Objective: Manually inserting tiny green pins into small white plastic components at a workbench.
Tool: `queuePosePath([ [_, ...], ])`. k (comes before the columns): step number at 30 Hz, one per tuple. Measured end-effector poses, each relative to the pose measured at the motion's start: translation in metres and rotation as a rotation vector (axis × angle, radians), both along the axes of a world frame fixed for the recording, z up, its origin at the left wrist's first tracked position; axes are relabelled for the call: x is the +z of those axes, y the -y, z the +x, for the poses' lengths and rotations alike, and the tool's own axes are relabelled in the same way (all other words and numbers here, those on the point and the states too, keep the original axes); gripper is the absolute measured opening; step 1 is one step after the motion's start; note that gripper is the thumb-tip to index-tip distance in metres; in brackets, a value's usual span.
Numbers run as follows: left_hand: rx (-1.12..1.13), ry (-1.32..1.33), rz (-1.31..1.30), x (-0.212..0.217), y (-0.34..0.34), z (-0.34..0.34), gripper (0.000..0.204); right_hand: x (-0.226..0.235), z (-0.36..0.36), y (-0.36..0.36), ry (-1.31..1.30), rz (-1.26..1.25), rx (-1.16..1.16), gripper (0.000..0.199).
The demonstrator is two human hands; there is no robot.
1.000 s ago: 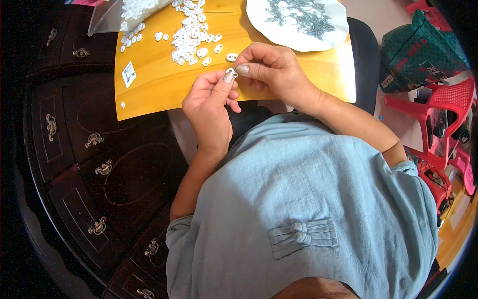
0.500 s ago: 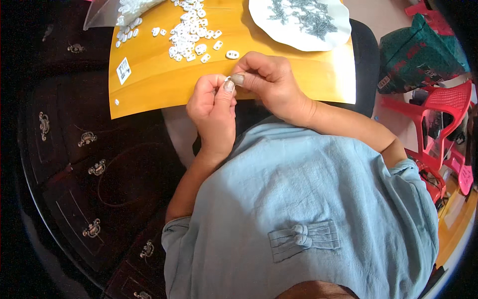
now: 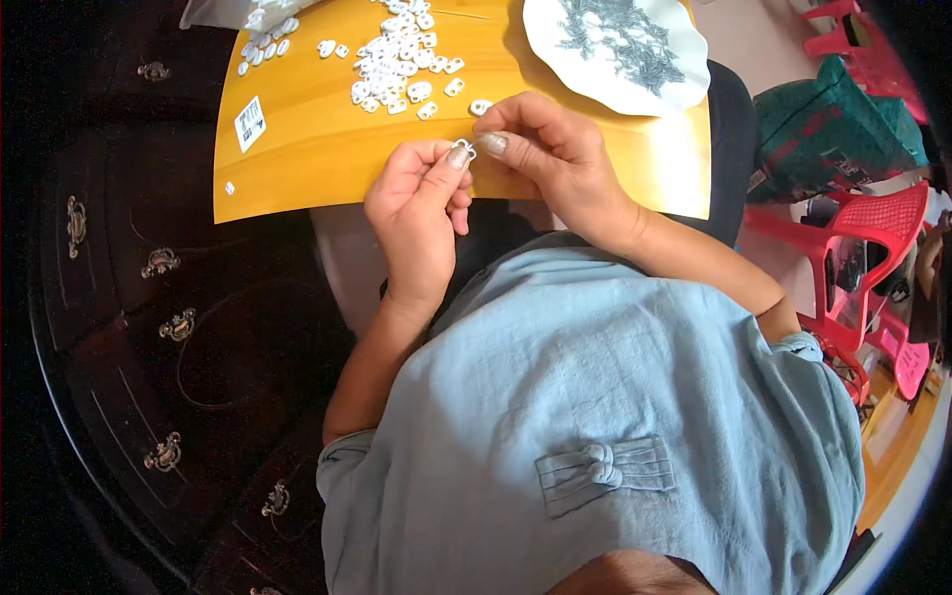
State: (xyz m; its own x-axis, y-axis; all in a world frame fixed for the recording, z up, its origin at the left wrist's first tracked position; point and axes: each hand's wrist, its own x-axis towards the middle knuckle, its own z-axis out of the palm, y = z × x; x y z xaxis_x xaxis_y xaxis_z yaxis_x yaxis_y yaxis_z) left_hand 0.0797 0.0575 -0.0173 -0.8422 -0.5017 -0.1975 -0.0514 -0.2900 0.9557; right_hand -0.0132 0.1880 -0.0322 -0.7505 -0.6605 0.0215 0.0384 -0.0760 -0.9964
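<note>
Over the front edge of the yellow board (image 3: 317, 169), my left hand (image 3: 412, 198) pinches a small white plastic piece with two holes (image 3: 465, 148) between thumb and forefinger. Close beside it on the right, my right hand (image 3: 565, 164) has thumb and forefinger pressed together; a thin sliver seems to show at the tips, too small to name. Many similar white pieces (image 3: 389, 69) lie in a loose pile beyond my left hand. One loose white piece (image 3: 480, 106) lies just beyond my right fingers. A white scalloped plate (image 3: 689, 94) at the far right bears small dark grey slender pieces (image 3: 620, 45).
A clear plastic bag (image 3: 210, 12) with more white pieces stands at the far left. A printed label (image 3: 250, 123) and a tiny white bit (image 3: 229, 187) lie on the board. Dark drawers (image 3: 119, 218) flank my left; a green bag (image 3: 833, 129) and red plastic chair (image 3: 883, 213) are right.
My right fingertips have drawn slightly apart from my left ones, and the white piece in my left hand shows more fully. The whole view has shifted a little.
</note>
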Motion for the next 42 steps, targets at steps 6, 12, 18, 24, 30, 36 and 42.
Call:
queuePosePath([
  [6,-0.031,0.014,-0.005,-0.001,0.000,0.000,0.007,0.003,-0.004,0.001,-0.322,0.110,-0.002,0.008],
  [12,-0.057,0.004,-0.046,-0.009,-0.002,-0.001,0.006,0.000,-0.005,0.000,-0.284,0.158,0.027,0.008],
  [18,-0.088,-0.079,-0.194,-0.013,0.002,0.001,0.006,-0.001,-0.001,-0.003,-0.185,0.129,0.047,0.009],
  [24,-0.024,-0.064,0.081,-0.012,0.011,0.008,0.009,0.007,-0.019,0.008,-0.846,0.343,-0.168,0.007],
  [30,0.032,-0.132,0.256,-0.011,0.011,0.007,0.012,0.007,-0.026,0.030,-1.245,0.777,-0.164,0.009],
  [36,0.024,-0.155,0.232,-0.011,0.009,0.008,0.012,0.002,-0.028,0.029,-1.334,0.778,-0.102,0.010],
  [42,0.046,-0.102,0.163,-0.008,0.003,0.005,0.011,0.007,-0.025,0.010,-0.865,0.441,-0.035,0.011],
])
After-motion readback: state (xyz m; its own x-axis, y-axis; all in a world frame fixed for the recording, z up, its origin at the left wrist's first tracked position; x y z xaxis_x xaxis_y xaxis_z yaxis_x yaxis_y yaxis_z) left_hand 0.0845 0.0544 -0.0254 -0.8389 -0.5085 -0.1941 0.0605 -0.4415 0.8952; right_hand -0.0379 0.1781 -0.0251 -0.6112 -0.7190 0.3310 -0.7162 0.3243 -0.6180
